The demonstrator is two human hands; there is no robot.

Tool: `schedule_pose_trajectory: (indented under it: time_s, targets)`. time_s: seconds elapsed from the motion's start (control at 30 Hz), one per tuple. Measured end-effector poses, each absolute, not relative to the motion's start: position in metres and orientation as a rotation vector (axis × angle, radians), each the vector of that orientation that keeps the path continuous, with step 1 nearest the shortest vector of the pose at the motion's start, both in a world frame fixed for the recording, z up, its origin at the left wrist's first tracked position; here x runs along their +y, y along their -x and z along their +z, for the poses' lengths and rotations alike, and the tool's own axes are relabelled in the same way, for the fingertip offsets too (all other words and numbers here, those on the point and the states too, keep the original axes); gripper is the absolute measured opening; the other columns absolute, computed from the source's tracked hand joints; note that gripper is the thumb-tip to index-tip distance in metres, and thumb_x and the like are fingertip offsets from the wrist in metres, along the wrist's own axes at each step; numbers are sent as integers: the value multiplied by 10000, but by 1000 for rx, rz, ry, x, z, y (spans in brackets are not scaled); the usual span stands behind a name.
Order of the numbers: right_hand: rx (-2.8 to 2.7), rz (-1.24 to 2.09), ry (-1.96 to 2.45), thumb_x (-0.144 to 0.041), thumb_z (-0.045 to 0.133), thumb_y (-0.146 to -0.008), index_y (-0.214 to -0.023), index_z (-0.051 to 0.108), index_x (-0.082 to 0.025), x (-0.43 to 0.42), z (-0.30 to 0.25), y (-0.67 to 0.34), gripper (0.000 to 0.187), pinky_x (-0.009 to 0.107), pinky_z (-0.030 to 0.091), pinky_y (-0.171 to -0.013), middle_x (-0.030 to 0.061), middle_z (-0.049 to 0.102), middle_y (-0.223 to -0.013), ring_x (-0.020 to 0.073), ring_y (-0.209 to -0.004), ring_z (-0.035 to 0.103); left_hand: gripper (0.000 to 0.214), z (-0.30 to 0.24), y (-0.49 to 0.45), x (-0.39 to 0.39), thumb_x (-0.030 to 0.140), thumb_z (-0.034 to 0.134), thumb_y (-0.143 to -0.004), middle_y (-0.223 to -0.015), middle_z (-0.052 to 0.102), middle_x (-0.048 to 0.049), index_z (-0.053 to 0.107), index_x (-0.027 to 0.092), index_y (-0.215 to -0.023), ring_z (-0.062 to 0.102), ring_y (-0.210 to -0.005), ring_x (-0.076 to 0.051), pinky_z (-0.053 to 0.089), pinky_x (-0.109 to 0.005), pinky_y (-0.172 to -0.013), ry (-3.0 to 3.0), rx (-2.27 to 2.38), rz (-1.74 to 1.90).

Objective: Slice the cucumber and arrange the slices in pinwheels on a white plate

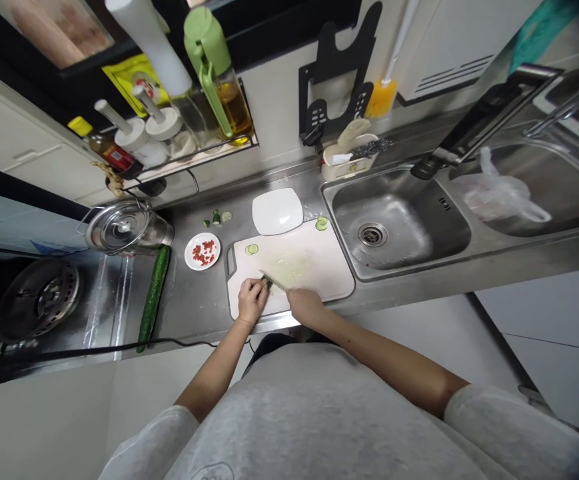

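Note:
My right hand [305, 307] grips a knife [275, 281] over the cutting board [319, 277], its blade angled toward the left. Beneath the fingers of my left hand [252, 297] lies a short piece of cucumber [268, 283], and the blade meets it there; the hand partly covers the piece. A few thin cucumber slices [252, 249] rest at the board's upper left. More slices [322, 223] overlap in its upper right corner. Wet, pale green traces mark the middle of the board.
Behind the board sits a white plate [278, 212]. To the left are a small dish [189, 257] of chopped red pieces, cucumber ends [216, 217], a whole cucumber [154, 297] and a steel pot [124, 227]. A sink [399, 220] borders the board's right.

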State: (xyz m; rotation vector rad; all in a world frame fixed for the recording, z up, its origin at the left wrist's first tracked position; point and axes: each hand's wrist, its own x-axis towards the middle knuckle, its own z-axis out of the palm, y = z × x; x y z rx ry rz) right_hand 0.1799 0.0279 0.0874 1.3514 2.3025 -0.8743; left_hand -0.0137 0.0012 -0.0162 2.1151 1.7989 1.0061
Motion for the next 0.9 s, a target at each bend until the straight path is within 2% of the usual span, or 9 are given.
schedule_pose_trajectory:
  time_s: [0.27, 0.47, 0.6, 0.73, 0.9]
  targets:
    - [2254, -935, -1364, -104, 481, -842, -1105, 640, -137, 34, 80, -177, 309, 275, 487, -812, 166, 693, -1019, 223, -1002, 651, 147, -18, 14, 1, 249, 542, -886, -862, 595, -58, 680, 212, -917, 570, -860, -157, 487, -306, -765, -2121, 1785, 1007]
    - [2258, -913, -1417, -81, 425, -864, -1079, 626, -128, 32, 74, -174, 298, 274, 483, -774, 161, 691, -1017, 217, -975, 657, 156, -14, 15, 2, 253, 529, -894, -852, 594, -56, 678, 207, -907, 575, -858, -155, 483, -306, -771, -2116, 1785, 985]
    - [2278, -877, -1458, -154, 366, -914, -1106, 605, -129, 30, 77, -184, 308, 296, 469, -760, 161, 695, -984, 225, -955, 657, 162, -6, 14, 2, 255, 520, -900, -871, 609, -58, 672, 210, -931, 586, -870, -155, 484, -300, -788, -2107, 1758, 962]
    - [2308, -793, -1510, -253, 349, -939, -1143, 580, -153, 29, 84, -198, 324, 311, 437, -760, 139, 694, -972, 231, -933, 649, 195, 5, 11, 0, 289, 491, -914, -931, 638, -58, 649, 218, -1006, 592, -918, -162, 479, -306, -834, -2021, 1778, 922]
    - [2447, -549, -1532, -306, 430, -919, -1257, 518, -144, 29, 88, -213, 386, 316, 387, -758, 133, 682, -974, 253, -931, 620, 254, 19, 10, 8, 364, 463, -917, -1006, 641, -74, 615, 208, -1048, 585, -984, -189, 457, -341, -887, -1755, 1994, 1057]
